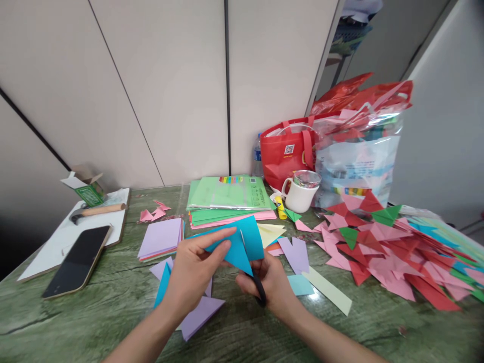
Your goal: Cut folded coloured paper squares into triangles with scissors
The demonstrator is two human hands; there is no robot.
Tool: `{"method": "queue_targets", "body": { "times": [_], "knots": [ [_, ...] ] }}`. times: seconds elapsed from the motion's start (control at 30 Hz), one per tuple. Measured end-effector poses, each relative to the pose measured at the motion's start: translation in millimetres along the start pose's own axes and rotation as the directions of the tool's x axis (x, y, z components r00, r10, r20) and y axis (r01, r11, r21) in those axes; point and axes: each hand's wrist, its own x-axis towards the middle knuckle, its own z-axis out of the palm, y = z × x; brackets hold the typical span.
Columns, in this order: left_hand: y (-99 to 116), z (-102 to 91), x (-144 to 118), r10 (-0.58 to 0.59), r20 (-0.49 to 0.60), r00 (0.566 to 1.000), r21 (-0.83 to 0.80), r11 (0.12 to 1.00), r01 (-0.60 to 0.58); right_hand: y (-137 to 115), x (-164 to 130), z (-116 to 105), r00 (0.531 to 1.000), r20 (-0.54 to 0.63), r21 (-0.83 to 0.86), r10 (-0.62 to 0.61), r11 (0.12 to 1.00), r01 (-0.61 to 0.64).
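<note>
My left hand [194, 272] pinches a blue sheet of paper [238, 242] and holds it up above the green table [113, 307]. My right hand [270, 285] grips black-handled scissors [253, 275] whose blades run up into the blue sheet, cutting it. Below my hands lie purple paper scraps [198, 315], a blue scrap [163, 283] and a pale green strip [328, 291].
A phone [77, 261] lies on a white board with a hammer [96, 212] and a small green box [88, 189] at left. Stacks of coloured paper [230, 199] sit behind, with a white mug [300, 194], a glue stick [280, 207], a red bag [287, 154] and a pile of folded paper triangles [389, 252] at right.
</note>
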Motion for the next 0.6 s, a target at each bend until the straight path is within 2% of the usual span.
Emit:
{"method": "queue_targets", "body": {
  "times": [0.27, 0.6],
  "knots": [
    [-2.5, -0.1, -1.7, -0.01, 0.03, 0.999, -0.024, 1.0, 0.01, 0.0, -0.4, 1.4, 0.999, -0.032, -0.028, 0.028, 0.999, -0.029],
    [-2.6, 1.3, -0.3, 0.013, 0.053, 0.998, 0.046, 0.999, -0.015, 0.4, 0.5, 0.5, 0.997, -0.052, 0.0, -0.054, 0.999, 0.054]
  ]
}}
